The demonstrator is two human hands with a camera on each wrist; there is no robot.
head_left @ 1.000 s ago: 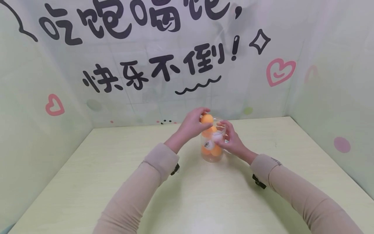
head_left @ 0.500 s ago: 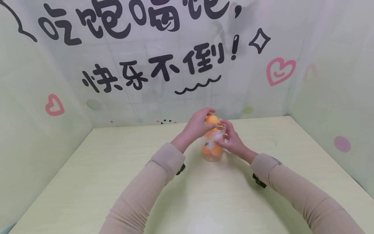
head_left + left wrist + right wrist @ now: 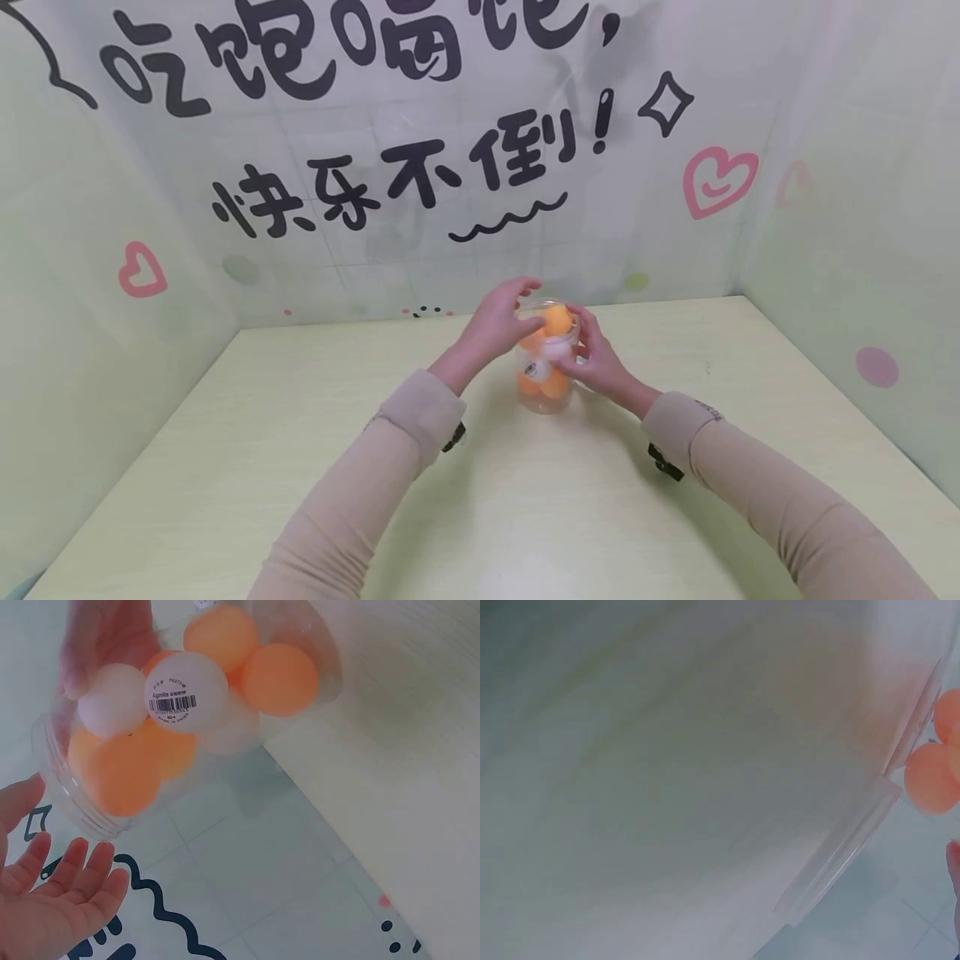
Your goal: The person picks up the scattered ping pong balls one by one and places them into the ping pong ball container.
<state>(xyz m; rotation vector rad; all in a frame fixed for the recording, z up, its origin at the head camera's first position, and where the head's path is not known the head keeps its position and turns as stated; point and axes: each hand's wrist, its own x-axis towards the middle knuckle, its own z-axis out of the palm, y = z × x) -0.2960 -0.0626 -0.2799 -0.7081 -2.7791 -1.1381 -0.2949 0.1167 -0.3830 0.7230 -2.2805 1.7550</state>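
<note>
A clear plastic jar (image 3: 545,406) stands upright near the back of the table, holding several orange and white table tennis balls. One orange ball (image 3: 557,320) sits at the top, by the mouth. My right hand (image 3: 603,362) grips the jar from its right side, thumb in front. Beside the mouth on the left, my left hand (image 3: 491,323) is spread with nothing in it. The left wrist view shows its parted fingers close to the jar's rim (image 3: 75,784), and a white ball (image 3: 186,692) with printed lettering through the wall.
A pale wooden table (image 3: 540,508) is under the jar. Close behind it stands a back wall (image 3: 360,283) with black lettering. In the right wrist view, a clear plastic strip-like edge (image 3: 844,851) lies near the jar; its kind is unclear.
My left hand carried an orange ball rightward over the jar's mouth and let it go. It has since drawn back slightly left. The right hand stays on the jar.
</note>
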